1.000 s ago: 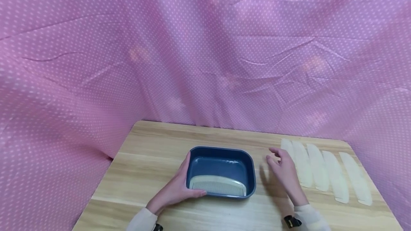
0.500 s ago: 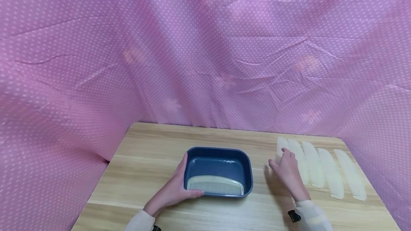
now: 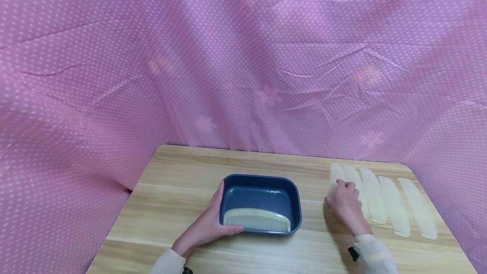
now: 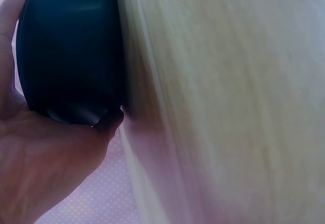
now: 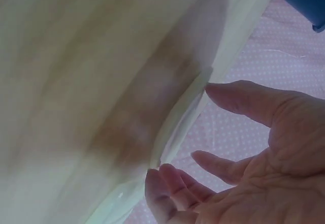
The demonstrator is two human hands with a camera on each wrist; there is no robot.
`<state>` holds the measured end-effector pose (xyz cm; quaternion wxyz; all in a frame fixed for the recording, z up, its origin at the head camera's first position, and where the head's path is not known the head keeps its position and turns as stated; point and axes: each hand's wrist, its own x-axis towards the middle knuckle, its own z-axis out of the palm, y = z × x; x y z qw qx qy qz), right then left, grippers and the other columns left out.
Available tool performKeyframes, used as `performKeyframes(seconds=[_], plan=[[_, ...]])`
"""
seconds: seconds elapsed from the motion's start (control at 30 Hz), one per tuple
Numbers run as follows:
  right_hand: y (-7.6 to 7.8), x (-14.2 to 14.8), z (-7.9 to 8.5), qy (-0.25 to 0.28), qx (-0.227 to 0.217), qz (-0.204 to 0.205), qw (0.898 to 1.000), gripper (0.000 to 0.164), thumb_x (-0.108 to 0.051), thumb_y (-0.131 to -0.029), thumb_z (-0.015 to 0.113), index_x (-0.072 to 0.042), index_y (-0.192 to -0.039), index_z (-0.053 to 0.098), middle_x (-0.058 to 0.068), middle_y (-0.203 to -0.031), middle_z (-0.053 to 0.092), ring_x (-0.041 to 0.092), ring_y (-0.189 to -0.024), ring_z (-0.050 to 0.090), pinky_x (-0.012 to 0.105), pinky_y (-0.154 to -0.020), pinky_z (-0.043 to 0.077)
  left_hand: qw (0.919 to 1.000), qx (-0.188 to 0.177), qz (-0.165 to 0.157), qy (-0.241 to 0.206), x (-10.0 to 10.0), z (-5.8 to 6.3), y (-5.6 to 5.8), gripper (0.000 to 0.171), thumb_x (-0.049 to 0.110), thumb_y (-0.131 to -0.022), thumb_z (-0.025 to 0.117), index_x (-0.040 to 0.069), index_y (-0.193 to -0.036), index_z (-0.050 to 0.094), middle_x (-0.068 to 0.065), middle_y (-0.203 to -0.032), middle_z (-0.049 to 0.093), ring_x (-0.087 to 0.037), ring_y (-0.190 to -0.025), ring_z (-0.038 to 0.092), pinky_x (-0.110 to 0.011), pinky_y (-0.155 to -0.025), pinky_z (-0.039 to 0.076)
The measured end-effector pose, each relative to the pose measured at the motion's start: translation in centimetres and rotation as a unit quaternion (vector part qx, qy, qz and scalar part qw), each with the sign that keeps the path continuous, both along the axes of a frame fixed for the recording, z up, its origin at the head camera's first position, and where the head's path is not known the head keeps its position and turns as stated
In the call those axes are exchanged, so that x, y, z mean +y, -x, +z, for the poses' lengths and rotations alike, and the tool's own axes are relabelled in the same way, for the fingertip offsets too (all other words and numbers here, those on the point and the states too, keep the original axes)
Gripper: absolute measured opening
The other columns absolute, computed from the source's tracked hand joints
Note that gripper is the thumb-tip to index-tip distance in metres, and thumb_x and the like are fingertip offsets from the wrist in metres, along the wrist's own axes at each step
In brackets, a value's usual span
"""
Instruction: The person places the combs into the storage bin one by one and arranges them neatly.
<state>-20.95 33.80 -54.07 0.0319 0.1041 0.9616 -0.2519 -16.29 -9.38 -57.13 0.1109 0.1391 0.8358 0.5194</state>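
My left hand (image 3: 207,225) grips the left end of a dark blue rectangular box (image 3: 296,193), thumb along its near rim and fingers along its side. Inside, a pale cream comb (image 3: 256,212) lies against the near wall, teeth toward me. My right hand (image 3: 347,204) is over the leftmost comb (image 3: 335,172) of the row at the right and hides part of it. In the right wrist view, the thumb (image 5: 238,96) touches one edge of this comb (image 5: 177,115) and the fingertips touch the other; it lies flat on the table.
Several more pale combs, among them a middle one (image 3: 374,198) and the rightmost comb (image 3: 418,208), lie side by side on the wooden table (image 3: 182,168). A pink dotted cloth (image 3: 243,75) hangs behind and beside the table.
My right hand has moved right from beside the box to the leftmost comb, and its fingers have closed in on the comb's edges. My left hand keeps its hold on the box.
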Motion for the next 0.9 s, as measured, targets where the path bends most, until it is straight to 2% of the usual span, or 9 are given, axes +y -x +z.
performKeyframes(seconds=[0.23, 0.37, 0.6, 0.9], plan=[[0.2, 0.5, -0.6, 0.030, 0.021, -0.013, 0.999, 0.082, -0.008, -0.092, 0.076, 0.023, -0.152, 0.029, 0.051, -0.147, 0.019, 0.070, -0.134, 0.028, 0.079, -0.103, 0.041, 1.0000, -0.004, -0.001, 0.000, -0.1, -0.1, 0.0, 0.148, 0.050, -0.079, 0.099, 0.032, -0.175, -0.012, -0.006, -0.182, -0.004, -0.036, -0.165, 0.003, -0.069, -0.125, 0.016], [0.2, 0.8, -0.7, 0.048, 0.025, -0.020, 0.998, 0.093, -0.011, -0.091, 0.082, 0.024, -0.154, 0.024, 0.052, -0.144, 0.021, 0.071, -0.130, 0.033, 0.078, -0.105, 0.042, 1.0000, -0.004, -0.002, 0.003, -0.1, -0.1, 0.1, 0.149, 0.051, -0.078, 0.099, 0.028, -0.175, -0.012, -0.007, -0.182, -0.003, -0.036, -0.165, 0.004, -0.068, -0.125, 0.015], [0.4, 1.2, -0.7, 0.059, 0.001, 0.007, 0.998, 0.095, -0.012, -0.094, 0.080, 0.025, -0.153, 0.016, 0.054, -0.133, 0.034, 0.072, -0.119, 0.050, 0.075, -0.103, 0.046, 1.0000, -0.004, -0.003, -0.001, -0.1, 0.0, 0.3, 0.149, 0.050, -0.078, 0.099, 0.027, -0.175, -0.012, -0.008, -0.182, -0.003, -0.035, -0.165, 0.004, -0.067, -0.126, 0.014], [0.5, 0.9, -1.1, 0.084, 0.021, 0.043, 0.995, 0.089, 0.000, -0.093, 0.074, 0.018, -0.160, 0.017, 0.053, -0.133, 0.043, 0.067, -0.118, 0.054, 0.075, -0.098, 0.050, 1.0000, -0.005, -0.001, -0.001, -0.1, 0.0, 0.0, 0.148, 0.049, -0.079, 0.099, 0.029, -0.175, -0.012, -0.008, -0.182, -0.003, -0.036, -0.165, 0.003, -0.068, -0.126, 0.014]])
